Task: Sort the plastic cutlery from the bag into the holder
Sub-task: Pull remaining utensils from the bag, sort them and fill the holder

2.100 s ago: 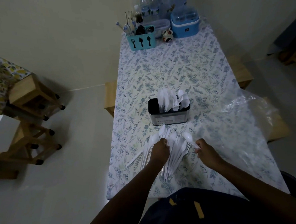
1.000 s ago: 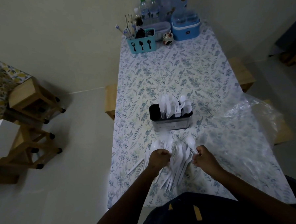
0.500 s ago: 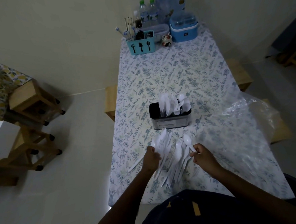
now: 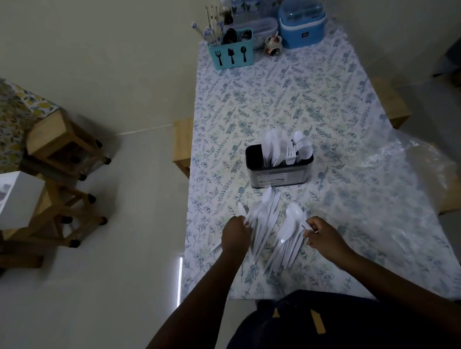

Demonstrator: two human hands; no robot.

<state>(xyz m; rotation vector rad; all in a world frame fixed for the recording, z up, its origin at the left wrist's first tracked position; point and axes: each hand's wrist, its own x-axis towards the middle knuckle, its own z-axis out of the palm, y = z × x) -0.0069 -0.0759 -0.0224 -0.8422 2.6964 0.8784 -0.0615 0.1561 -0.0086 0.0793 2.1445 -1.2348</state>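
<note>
Step in hand: I read this as picking one kind out of the loose pile (image 4: pixel 270 241) before carrying it to the holder (image 4: pixel 280 173).
Left hand (image 4: pixel 236 238): fingers curled round the handle ends of a few white pieces at the pile's left edge; I cannot tell which kinds they are.
Right hand (image 4: pixel 325 238): fingertips pinched on the handle of a spoon (image 4: pixel 295 213), whose bowl points away from me over the pile.
Cutlery: most of it lies fanned on the table (image 4: pixel 273 97) between my two hands, handles toward me.
Holder: just beyond the pile, upright, with knives near the middle and forks and spoons at its right end. The left end looks dark and unfilled.
Bag (image 4: pixel 410 170): slack and crumpled at the right, well apart from the hands.
How I would do it: lift the spoon clear so that it drags no neighbours, and steady the pile with the left hand. Then drop it handle-first among the spoons at the right end.
Risk: the light pieces snag and scatter.
</note>
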